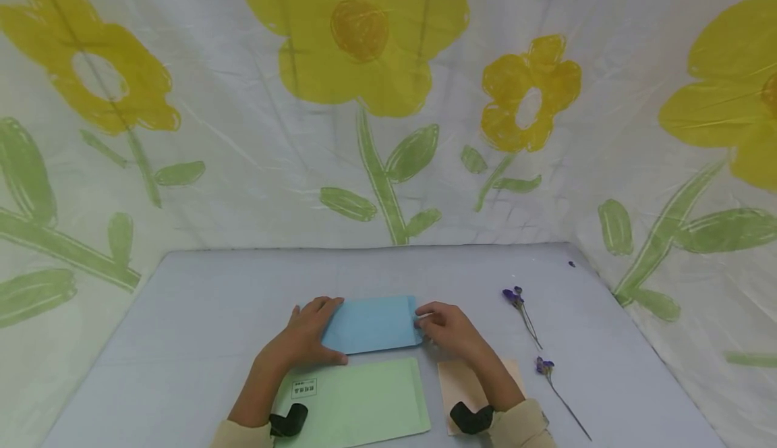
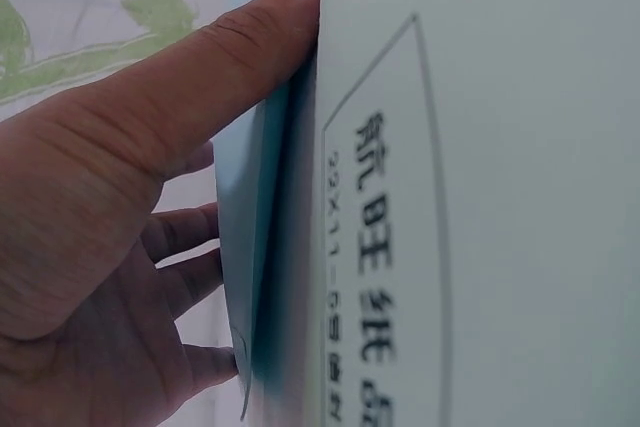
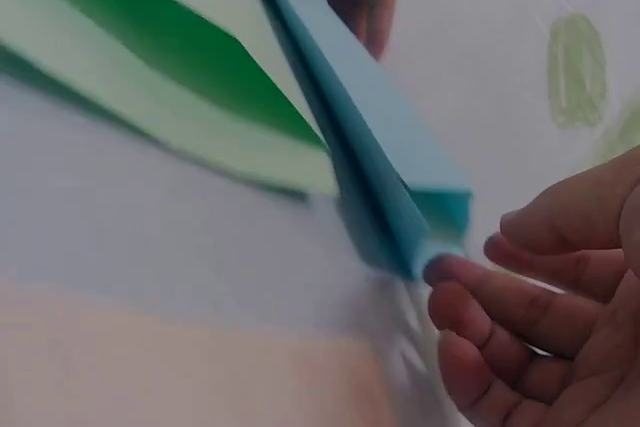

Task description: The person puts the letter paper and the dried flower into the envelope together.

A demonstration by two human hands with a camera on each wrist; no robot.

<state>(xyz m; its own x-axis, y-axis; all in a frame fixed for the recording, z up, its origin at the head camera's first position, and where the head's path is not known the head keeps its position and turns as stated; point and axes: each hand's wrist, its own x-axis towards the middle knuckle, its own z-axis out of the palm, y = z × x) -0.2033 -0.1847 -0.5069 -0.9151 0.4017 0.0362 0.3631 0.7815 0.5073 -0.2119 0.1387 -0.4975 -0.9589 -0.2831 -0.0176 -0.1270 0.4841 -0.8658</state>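
Note:
A light blue envelope (image 1: pixel 371 326) lies between my hands, its flap end at the right. My left hand (image 1: pixel 306 333) holds its left end, thumb along the near edge and fingers at the far side; in the left wrist view the thumb (image 2: pixel 250 47) presses the blue edge. At the other end, my right hand (image 1: pixel 452 330) has its fingertips at the flap. The right wrist view shows one fingertip touching the raised blue corner (image 3: pixel 440 202), with the thumb apart from it. Just nearer lies a light green envelope (image 1: pixel 364 401) with a small printed label (image 1: pixel 304 388).
Partly under my right forearm lies a peach sheet or envelope (image 1: pixel 452 394). Two purple dried flower sprigs (image 1: pixel 514 297) (image 1: pixel 546 367) lie on the right of the white table (image 1: pixel 231 286). A flower-printed curtain (image 1: pixel 261 185) hangs behind and beside the table.

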